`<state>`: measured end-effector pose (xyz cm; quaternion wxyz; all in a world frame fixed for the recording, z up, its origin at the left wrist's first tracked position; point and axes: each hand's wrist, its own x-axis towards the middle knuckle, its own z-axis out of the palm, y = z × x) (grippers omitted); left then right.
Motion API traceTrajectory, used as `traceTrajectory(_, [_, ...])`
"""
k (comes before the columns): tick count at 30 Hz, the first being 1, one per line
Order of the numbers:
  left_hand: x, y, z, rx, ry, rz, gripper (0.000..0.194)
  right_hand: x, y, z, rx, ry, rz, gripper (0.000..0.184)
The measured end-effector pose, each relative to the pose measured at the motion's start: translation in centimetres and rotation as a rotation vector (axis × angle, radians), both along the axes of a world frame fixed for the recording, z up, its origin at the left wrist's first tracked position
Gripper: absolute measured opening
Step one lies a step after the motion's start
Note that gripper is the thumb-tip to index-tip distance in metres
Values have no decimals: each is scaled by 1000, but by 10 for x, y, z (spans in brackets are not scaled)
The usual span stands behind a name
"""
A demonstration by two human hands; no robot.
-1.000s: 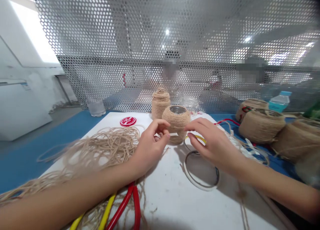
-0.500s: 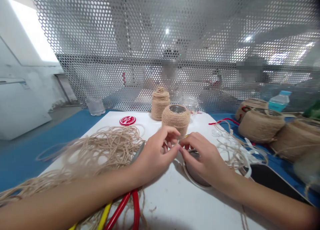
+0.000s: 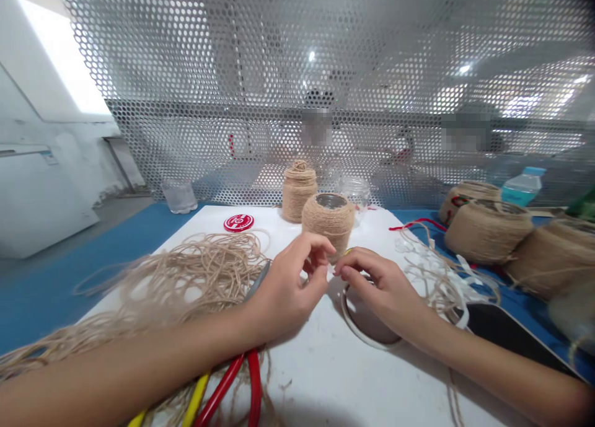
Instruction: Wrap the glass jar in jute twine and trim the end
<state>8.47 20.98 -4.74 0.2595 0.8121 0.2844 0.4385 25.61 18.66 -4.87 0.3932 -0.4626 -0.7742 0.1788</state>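
Observation:
My left hand (image 3: 288, 287) and my right hand (image 3: 379, 287) meet fingertip to fingertip over the white table (image 3: 325, 377), both pinched on something small I cannot make out. They hover just in front of a twine-wrapped jar (image 3: 328, 219) and above a white tape ring (image 3: 357, 325). A loose heap of jute twine (image 3: 186, 275) lies to the left of my left hand.
A second twine-wrapped jar (image 3: 299, 190), a red lid (image 3: 238, 222) and clear glass jars (image 3: 179, 198) stand further back by the perforated metal screen (image 3: 325, 86). Big twine spools (image 3: 488, 228) sit at right. Red and yellow handles (image 3: 232, 383) lie near the front edge.
Both hands drew back from the wrapped jar toward me and came together, fingertips pinching, over the tape ring. The jar stayed where it was.

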Motion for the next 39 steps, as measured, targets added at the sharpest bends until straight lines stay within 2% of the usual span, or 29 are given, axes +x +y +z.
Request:
traceTrajectory(8, [3,1,-2,25,102,-61,17,0,-1,-2,-37,22,87,10])
traceTrajectory(12, [1,0,-2,70,98,21,22,0,3,-6,-65,57,51,11])
traceTrajectory(16, [0,1,0,-30,70,116,22,2,6,-9,-138,125,11,10])
traceTrajectory(20, [2,4,1,-109,112,93,7,3,7,-10,-184,154,-27,11])
traceTrajectory(25, [3,4,1,-52,112,67,3,2,6,-11,-201,145,-46,12])
traceTrajectory(31, [1,3,2,52,148,125,6,1,2,-8,-238,186,59,12])
traceTrajectory(35, [0,3,0,159,212,108,6,1,3,-6,-295,284,127,14])
traceTrajectory(39, [-1,3,-2,196,236,89,7,3,7,-9,-343,386,132,19])
